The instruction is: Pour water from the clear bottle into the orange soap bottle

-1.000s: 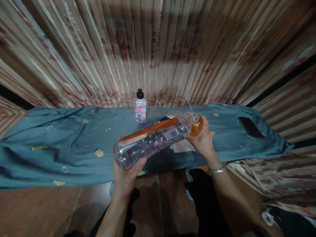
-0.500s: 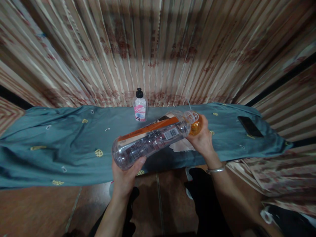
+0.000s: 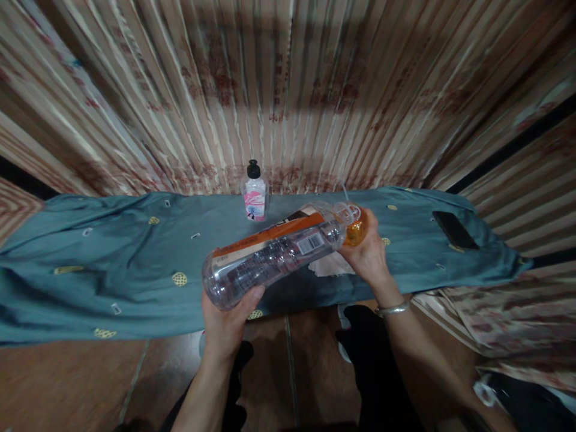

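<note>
A large clear plastic bottle with an orange and cream label and a barcode lies tilted in the air, its base low at the left and its neck up at the right. My left hand is closed around the base end from below. My right hand grips a small amber container right at the large bottle's neck. The two mouths meet or overlap; I cannot tell whether anything flows between them. A thin pale tube shows just behind the necks.
A small clear bottle with a black cap and pink label stands upright behind on the teal cloth. A pale tissue or cloth lies under my right hand. A dark phone rests at the right. Striped curtains hang behind.
The large bottle and my left hand have shifted very slightly left. Both grips are unchanged.
</note>
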A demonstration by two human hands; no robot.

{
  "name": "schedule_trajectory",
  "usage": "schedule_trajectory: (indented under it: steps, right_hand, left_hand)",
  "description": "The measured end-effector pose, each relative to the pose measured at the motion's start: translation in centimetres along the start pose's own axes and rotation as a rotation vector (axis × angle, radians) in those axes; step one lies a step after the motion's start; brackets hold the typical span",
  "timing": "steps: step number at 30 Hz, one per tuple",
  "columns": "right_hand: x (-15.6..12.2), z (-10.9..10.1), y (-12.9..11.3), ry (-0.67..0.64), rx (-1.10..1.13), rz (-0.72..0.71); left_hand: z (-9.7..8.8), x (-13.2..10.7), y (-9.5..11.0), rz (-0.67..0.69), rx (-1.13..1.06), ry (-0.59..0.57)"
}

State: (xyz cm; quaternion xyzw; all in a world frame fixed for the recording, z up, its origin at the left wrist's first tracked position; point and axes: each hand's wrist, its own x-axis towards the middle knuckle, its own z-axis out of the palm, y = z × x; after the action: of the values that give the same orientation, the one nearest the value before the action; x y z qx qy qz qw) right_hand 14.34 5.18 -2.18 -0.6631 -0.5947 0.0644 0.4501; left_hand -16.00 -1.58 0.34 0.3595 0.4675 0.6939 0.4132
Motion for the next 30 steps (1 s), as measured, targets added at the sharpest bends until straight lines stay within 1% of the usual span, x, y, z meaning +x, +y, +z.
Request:
schedule_trajectory:
  steps: [2,6,9,14,19,23,30]
  right_hand:
    - [0.0,0.0,0.1,-0.009,0.001,0.007]
    - [0.0,-0.2,-0.1,-0.02,-0.004,0.014]
    - [0.1,-0.3,-0.4,-0.026,-0.01,0.023]
    - [0.0,-0.2,-0.5,-0.024,-0.011,0.034]
    - [-0.1,0.0,-0.1,0.006,-0.008,-0.002]
    - [0.0,0.0,0.0,0.002,-0.012,-0.007]
    - [0.1,-0.1,0.0,-0.015,-0.01,0.024]
  left_hand:
    - [-0.3,0.1,-0.2,-0.027,0.027,-0.046]
    - [-0.9,0.3,-0.4,-0.026,0.023,-0.054]
    - [-0.8,0.3,-0.4,-0.027,0.042,-0.079]
    - [-0.2,0.1,-0.2,-0.009,0.026,-0.025]
    - [0.0,0.0,0.0,0.004,0.024,-0.031]
    - [0.1,0.1,0.3,-0.01,0.038,-0.051]
    - [0.4,-0.2,0.2,0.005,0.03,0.001]
